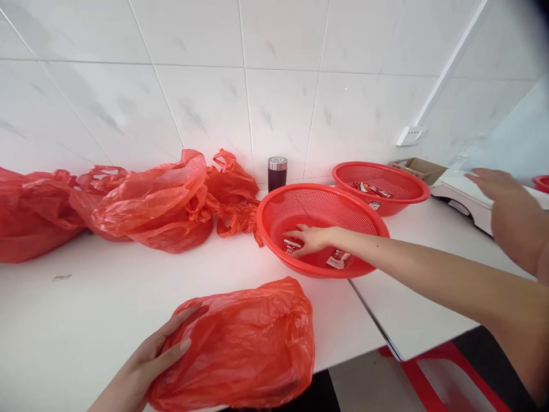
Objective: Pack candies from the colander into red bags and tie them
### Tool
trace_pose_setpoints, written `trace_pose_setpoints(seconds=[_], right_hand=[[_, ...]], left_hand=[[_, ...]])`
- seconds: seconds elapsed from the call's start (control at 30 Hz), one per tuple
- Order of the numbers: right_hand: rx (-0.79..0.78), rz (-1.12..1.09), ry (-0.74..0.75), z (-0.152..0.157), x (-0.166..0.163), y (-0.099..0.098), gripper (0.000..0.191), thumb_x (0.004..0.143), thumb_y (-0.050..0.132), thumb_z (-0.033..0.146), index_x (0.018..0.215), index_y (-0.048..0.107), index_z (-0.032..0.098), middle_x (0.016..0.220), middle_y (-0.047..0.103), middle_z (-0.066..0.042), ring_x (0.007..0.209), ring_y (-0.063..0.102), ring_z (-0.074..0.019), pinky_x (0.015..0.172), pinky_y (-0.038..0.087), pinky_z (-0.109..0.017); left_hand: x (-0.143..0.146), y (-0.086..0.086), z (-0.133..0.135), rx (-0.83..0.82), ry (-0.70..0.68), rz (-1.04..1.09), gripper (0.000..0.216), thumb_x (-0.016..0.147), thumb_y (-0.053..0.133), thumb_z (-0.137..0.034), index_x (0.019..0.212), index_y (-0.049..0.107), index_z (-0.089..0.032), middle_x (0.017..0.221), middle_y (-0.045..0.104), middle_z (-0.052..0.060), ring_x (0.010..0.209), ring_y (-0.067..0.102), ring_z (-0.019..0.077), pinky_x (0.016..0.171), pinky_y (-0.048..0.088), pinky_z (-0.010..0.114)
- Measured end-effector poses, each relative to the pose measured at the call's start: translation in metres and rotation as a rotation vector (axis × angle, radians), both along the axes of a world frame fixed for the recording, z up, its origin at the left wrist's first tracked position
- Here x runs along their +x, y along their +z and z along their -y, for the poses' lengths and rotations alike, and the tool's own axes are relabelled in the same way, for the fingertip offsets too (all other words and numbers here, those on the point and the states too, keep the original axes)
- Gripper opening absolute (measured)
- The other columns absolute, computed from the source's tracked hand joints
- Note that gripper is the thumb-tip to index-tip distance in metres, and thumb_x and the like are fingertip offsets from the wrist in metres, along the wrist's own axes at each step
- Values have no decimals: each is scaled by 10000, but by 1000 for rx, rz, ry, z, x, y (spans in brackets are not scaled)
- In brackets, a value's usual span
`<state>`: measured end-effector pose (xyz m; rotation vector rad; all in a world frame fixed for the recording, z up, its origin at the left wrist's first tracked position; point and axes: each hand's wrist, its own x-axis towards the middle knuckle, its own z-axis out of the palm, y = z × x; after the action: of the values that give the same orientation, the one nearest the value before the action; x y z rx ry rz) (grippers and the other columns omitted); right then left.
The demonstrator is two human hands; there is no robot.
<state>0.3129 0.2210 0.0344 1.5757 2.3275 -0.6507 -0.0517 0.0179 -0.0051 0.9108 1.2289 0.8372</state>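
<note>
My left hand (pixel 156 357) holds the near left edge of a red plastic bag (pixel 244 343) that lies on the white counter (pixel 86 320), thumb on top and fingers along its side. My right hand (pixel 311 239) reaches into the nearer red mesh basket (pixel 274 214). Its fingers are closed on a small red and white packet (pixel 291 246) on the basket floor. A second packet (pixel 338 259) lies beside my wrist.
A second red basket (pixel 407 183) with several packets stands behind. Crumpled red bags (pixel 150 200) pile along the tiled wall at left, by a dark steel-capped flask (pixel 277 173). Another person's hand (pixel 510 212) hovers flat over a white appliance (pixel 458 194) at right. A cardboard box (pixel 422 167) sits in the corner.
</note>
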Motion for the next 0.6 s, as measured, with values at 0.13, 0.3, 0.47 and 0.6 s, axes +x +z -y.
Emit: trace_pose_setpoints(seconds=[0.13,0.3,0.47,0.6], right_hand=[[165,27,46,13,-21,-10,708,731,612,619,1381,440,396,1423,339,-121,1175,479,-394,915,403,-559],[96,-18,76,1,-17,-8,489,654,729,379,1111,603,255,1111,545,-91,965,567,-260,767,455,-322],[27,-33,45,-11,-5,7,264,635,708,211,876,600,198,892,629,-34,741,582,-171,603,409,-236],[50,-234,-50,4,-2,46,242,707,673,244,918,563,197,795,622,-17,663,564,-143,578,417,-234]], left_hand=[[4,-1,-4,0,27,31,575,738,716,-433,1293,584,-359,1493,407,-42,1347,400,287,1008,465,311],[17,6,0,-79,156,139,522,736,727,-394,1243,633,-313,1455,464,-14,1320,441,274,941,513,260],[26,17,7,-127,223,265,528,734,740,-317,1247,631,-266,1431,493,40,1244,524,291,916,541,303],[26,14,7,-158,261,285,577,731,745,-266,1288,593,-246,1396,531,77,1201,563,283,870,562,295]])
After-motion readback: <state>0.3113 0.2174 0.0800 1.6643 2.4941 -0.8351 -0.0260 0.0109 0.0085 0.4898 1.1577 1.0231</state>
